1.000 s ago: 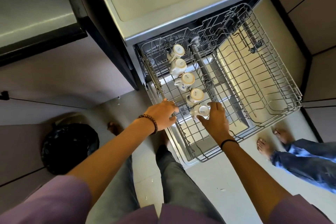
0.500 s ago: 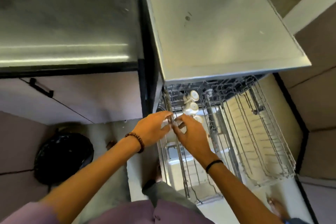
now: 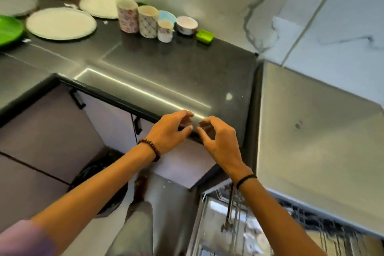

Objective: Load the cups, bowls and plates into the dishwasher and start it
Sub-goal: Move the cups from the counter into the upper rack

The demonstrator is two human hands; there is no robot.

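Left hand (image 3: 168, 133): over the counter's (image 3: 166, 64) front edge, fingers loosely curled, holding nothing.
Right hand (image 3: 220, 143): just beside it, fingertips facing the left's, near but apart, also empty.
Cups (image 3: 148, 21): three in a row at the counter's back, a bowl (image 3: 187, 25) just right of them.
Plates (image 3: 61, 23): flat at back left, well apart from both hands.
Open room: bare counter between hands and cups.
Dishwasher (image 3: 311, 131): right of the counter; its wire rack (image 3: 234, 224) shows below, blurred.

On my table (image 3: 166, 64) I count five plates (image 3: 61, 23), three patterned cups (image 3: 148, 21), one white bowl (image 3: 187, 25), one pale-blue dish (image 3: 168, 15), one green tub (image 3: 205, 36).
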